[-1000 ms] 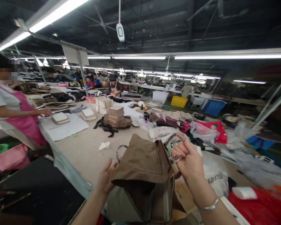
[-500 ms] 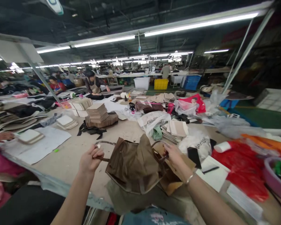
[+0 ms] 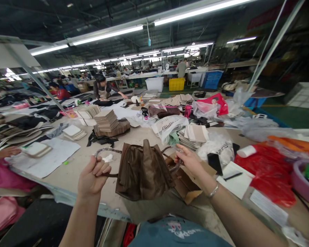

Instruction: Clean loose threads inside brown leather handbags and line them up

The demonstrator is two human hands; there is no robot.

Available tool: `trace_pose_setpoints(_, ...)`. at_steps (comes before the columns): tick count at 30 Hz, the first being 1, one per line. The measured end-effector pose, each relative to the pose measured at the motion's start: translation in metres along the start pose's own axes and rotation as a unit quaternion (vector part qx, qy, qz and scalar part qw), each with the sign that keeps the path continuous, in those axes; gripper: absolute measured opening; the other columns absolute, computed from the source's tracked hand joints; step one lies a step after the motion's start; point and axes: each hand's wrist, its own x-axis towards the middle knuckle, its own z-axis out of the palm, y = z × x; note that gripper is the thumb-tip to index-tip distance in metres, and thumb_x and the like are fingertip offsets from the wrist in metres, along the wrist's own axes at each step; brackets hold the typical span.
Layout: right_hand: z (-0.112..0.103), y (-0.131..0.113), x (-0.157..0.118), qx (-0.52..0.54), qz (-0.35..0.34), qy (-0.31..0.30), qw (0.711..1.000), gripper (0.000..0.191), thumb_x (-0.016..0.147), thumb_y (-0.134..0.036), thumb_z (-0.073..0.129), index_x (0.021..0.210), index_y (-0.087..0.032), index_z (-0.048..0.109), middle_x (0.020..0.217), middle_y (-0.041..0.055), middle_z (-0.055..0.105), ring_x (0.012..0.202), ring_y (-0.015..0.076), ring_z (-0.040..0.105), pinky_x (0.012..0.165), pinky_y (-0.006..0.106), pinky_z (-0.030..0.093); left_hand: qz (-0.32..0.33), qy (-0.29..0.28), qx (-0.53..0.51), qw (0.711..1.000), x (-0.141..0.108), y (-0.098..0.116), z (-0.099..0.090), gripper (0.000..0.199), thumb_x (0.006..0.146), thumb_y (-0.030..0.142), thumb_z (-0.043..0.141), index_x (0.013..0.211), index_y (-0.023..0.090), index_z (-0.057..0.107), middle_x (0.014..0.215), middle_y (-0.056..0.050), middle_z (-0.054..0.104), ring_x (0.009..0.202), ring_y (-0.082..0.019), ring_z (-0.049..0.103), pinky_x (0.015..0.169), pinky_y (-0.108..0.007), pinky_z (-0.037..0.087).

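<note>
A brown handbag (image 3: 141, 175) hangs between my two hands over the near edge of the table, its lining bulging up in the opening. My left hand (image 3: 94, 173) is closed round one of its strap handles (image 3: 109, 150), left of the bag. On the other side, my right hand (image 3: 189, 158), with a bangle at the wrist, grips the second handle (image 3: 175, 168). Behind and below the right hand stands an open cardboard box (image 3: 187, 187). Olive cloth (image 3: 149, 207) lies under the bag at the table edge.
Stacks of beige panels (image 3: 105, 120) and a lettered white plastic bag (image 3: 170, 127) lie beyond the handbag. To the right are a notepad with a pen (image 3: 233, 176), red plastic (image 3: 265, 175) and a purple basin (image 3: 306, 181). A co-worker's hand (image 3: 12, 151) rests at far left.
The handbag has turned and tightened between my hands, with its lining now standing in a narrower fold. My left hand has shifted slightly left and down, and the camera view has tilted.
</note>
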Motion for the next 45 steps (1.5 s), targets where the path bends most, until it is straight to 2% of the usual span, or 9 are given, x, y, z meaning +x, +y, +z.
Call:
trace_pose_setpoints(5, -0.009, 0.033, 0.004, -0.392, -0.070, 0.013, 0.917, 0.049, 0.081, -0.034, 0.054, 0.126, -0.014, 0.051, 0.122, 0.0144, 0.056, 0.111, 0.0263, 0.051, 0.097, 0.040, 0.037, -0.020, 0.029, -0.045, 0.998, 0.008, -0.015, -0.018, 0.037, 0.097, 0.026, 0.026, 0.073, 0.012, 0.050, 0.038, 0.009, 0.026, 0.034, -0.004, 0.027, 0.040, -0.015, 0.030)
trace_pose_setpoints(10, 0.005, 0.078, -0.012, -0.532, -0.047, -0.054, 0.844, 0.060, 0.086, -0.038, 0.049, 0.136, -0.006, 0.038, 0.125, 0.0224, 0.050, 0.118, 0.0304, 0.045, 0.097, 0.042, 0.037, -0.070, 0.060, -0.041, 0.995, -0.001, -0.045, -0.064, 0.039, 0.097, 0.027, 0.028, 0.072, 0.011, 0.052, 0.037, 0.009, 0.021, 0.032, -0.004, 0.024, 0.037, -0.015, 0.024)
trace_pose_setpoints(15, 0.033, 0.099, -0.040, -0.607, -0.181, -0.092, 0.768, 0.057, 0.085, -0.033, 0.054, 0.137, -0.015, 0.040, 0.142, 0.0186, 0.032, 0.133, 0.0346, 0.020, 0.106, 0.052, 0.023, -0.057, 0.123, -0.046, 0.990, -0.026, -0.037, -0.103, 0.033, 0.095, 0.027, 0.034, 0.073, 0.011, 0.053, 0.038, 0.009, 0.023, 0.033, -0.004, 0.025, 0.038, -0.016, 0.024)
trace_pose_setpoints(23, 0.109, 0.128, -0.065, -0.540, -0.314, -0.332, 0.707, 0.059, 0.079, -0.021, 0.060, 0.134, -0.016, 0.042, 0.140, 0.0140, 0.036, 0.129, 0.0287, 0.029, 0.107, 0.041, 0.029, -0.019, 0.170, -0.080, 0.982, -0.047, -0.034, -0.129, 0.029, 0.094, 0.024, 0.037, 0.073, 0.012, 0.052, 0.038, 0.008, 0.026, 0.034, -0.005, 0.027, 0.039, -0.016, 0.028)
trace_pose_setpoints(29, 0.148, 0.157, -0.045, -0.677, -0.172, -0.405, 0.589, 0.021, 0.069, -0.013, 0.063, 0.089, -0.008, 0.068, 0.094, 0.0193, 0.062, 0.089, 0.0297, 0.056, 0.072, 0.038, 0.049, -0.013, 0.154, -0.078, 0.985, -0.054, -0.030, -0.137, 0.025, 0.093, 0.023, 0.039, 0.075, 0.011, 0.053, 0.039, 0.008, 0.026, 0.034, -0.004, 0.027, 0.040, -0.016, 0.028)
trace_pose_setpoints(33, 0.146, 0.137, -0.037, -0.632, -0.206, -0.387, 0.639, 0.018, 0.080, -0.021, 0.056, 0.094, -0.014, 0.065, 0.091, 0.0126, 0.062, 0.088, 0.0252, 0.055, 0.074, 0.034, 0.047, -0.027, 0.157, -0.063, 0.985, -0.056, -0.018, -0.142, 0.024, 0.091, 0.026, 0.044, 0.076, 0.011, 0.054, 0.040, 0.009, 0.025, 0.035, -0.004, 0.027, 0.041, -0.017, 0.030)
trace_pose_setpoints(37, 0.105, 0.114, -0.012, -0.600, -0.228, -0.222, 0.734, 0.042, 0.082, -0.018, 0.054, 0.124, -0.017, 0.052, 0.120, 0.0135, 0.053, 0.112, 0.0276, 0.044, 0.096, 0.039, 0.035, -0.086, 0.205, 0.014, 0.975, -0.059, -0.010, -0.149, 0.022, 0.086, 0.031, 0.053, 0.076, 0.011, 0.056, 0.045, 0.007, 0.033, 0.040, -0.005, 0.035, 0.047, -0.020, 0.039)
trace_pose_setpoints(40, 0.068, 0.118, 0.014, -0.597, -0.059, -0.139, 0.788, 0.056, 0.079, -0.025, 0.059, 0.131, -0.011, 0.045, 0.123, 0.0191, 0.051, 0.112, 0.0324, 0.046, 0.093, 0.042, 0.036, -0.120, 0.249, 0.134, 0.952, -0.058, -0.009, -0.155, 0.019, 0.079, 0.030, 0.063, 0.085, 0.012, 0.059, 0.052, 0.005, 0.044, 0.043, -0.005, 0.039, 0.048, -0.020, 0.041)
trace_pose_setpoints(45, 0.048, 0.108, 0.022, -0.466, 0.128, -0.239, 0.843, 0.040, 0.086, -0.041, 0.046, 0.085, -0.008, 0.069, 0.071, 0.0096, 0.066, 0.070, 0.0235, 0.061, 0.065, 0.031, 0.047, -0.146, 0.221, 0.279, 0.923, -0.046, 0.001, -0.139, 0.036, 0.070, 0.038, 0.071, 0.094, 0.013, 0.060, 0.053, 0.007, 0.045, 0.040, -0.003, 0.033, 0.043, -0.017, 0.035)
